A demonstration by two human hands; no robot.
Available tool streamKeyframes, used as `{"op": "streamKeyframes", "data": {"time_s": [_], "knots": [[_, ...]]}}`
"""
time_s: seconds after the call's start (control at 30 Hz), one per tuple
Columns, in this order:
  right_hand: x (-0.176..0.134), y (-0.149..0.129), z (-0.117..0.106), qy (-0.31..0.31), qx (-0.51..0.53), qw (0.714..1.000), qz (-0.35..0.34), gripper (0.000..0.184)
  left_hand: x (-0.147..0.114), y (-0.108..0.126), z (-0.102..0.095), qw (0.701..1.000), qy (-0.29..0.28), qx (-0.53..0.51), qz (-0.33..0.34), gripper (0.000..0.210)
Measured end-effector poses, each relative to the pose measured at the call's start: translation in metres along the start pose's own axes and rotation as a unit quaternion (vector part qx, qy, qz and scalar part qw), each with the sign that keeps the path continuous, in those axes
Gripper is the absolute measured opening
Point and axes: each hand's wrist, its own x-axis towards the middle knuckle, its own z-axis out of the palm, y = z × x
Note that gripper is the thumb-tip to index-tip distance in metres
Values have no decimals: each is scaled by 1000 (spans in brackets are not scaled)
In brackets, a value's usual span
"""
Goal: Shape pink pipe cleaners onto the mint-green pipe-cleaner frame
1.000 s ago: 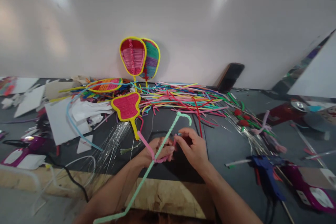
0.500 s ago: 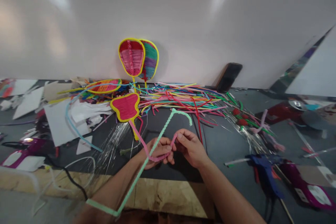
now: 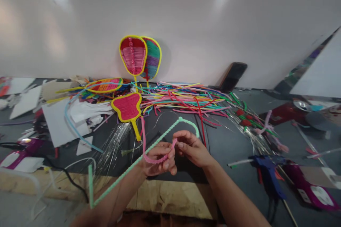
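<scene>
Here, we see both hands at work just above the dark grey worktop (image 3: 223, 145). The left hand (image 3: 160, 161) pinches a pink, fuzzy, bendable stem (image 3: 153, 161), and the right hand (image 3: 193, 149) grips the same stem's short upturned tip between thumb and fingertips. From the left hand, the stem's other end rises towards the board. A long mint-green fuzzy stem (image 3: 160, 139), bent at both ends, slants across the left forearm and meets the pink one by the left hand; we cannot tell whether they are joined.

Beyond them we find a pink, bell-shaped panel with a yellow fuzzy rim and handle (image 3: 127, 107), lying beside a spread of multicoloured fuzzy stems (image 3: 183, 101). Two rounded, yellow-rimmed panels (image 3: 133, 56) stand against the white board (image 3: 199, 32). To the right we have a blue glue gun (image 3: 270, 177).
</scene>
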Motion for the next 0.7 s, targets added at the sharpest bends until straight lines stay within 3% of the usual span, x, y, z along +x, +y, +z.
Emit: {"op": "streamKeyframes", "data": {"time_s": [0.17,0.3,0.43,0.57,0.7], "knots": [[0,3,-2,28,4,999,-21,25,2,-3,1,999,-4,0,-33,24],[-2,-1,1,31,0,1000,7,22,3,-4,0,999,-5,25,-42,24],[0,-1,5,55,49,995,65,26,3,-2,0,996,23,86,-17,26],[3,3,8,42,73,992,97,27,2,-1,0,991,46,127,7,29],[5,10,9,76,55,994,62,25,3,1,-1,984,101,136,56,28]]}}
